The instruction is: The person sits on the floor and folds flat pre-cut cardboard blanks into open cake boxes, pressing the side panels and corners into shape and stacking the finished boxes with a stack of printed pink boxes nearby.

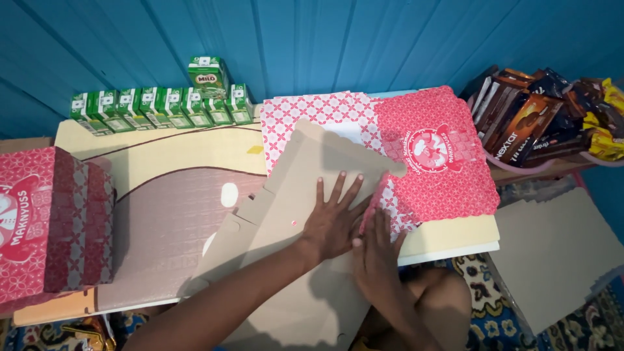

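My left hand [331, 220] lies flat with fingers spread on the plain brown inner side of an unfolded cardboard box blank [279, 214] on a low table. My right hand [376, 250] presses beside it at the fold line, fingers touching a red patterned flap [390, 208] of the same blank. Just beyond sits a stack of flat red and white patterned box blanks [429, 149].
A folded red patterned box [52, 221] stands at the table's left end. Green drink cartons [156, 107] line the far edge against the blue wall. Brown snack packets [539, 114] fill a basket at right. More brown cardboard sheets [559, 250] lie on the floor at right.
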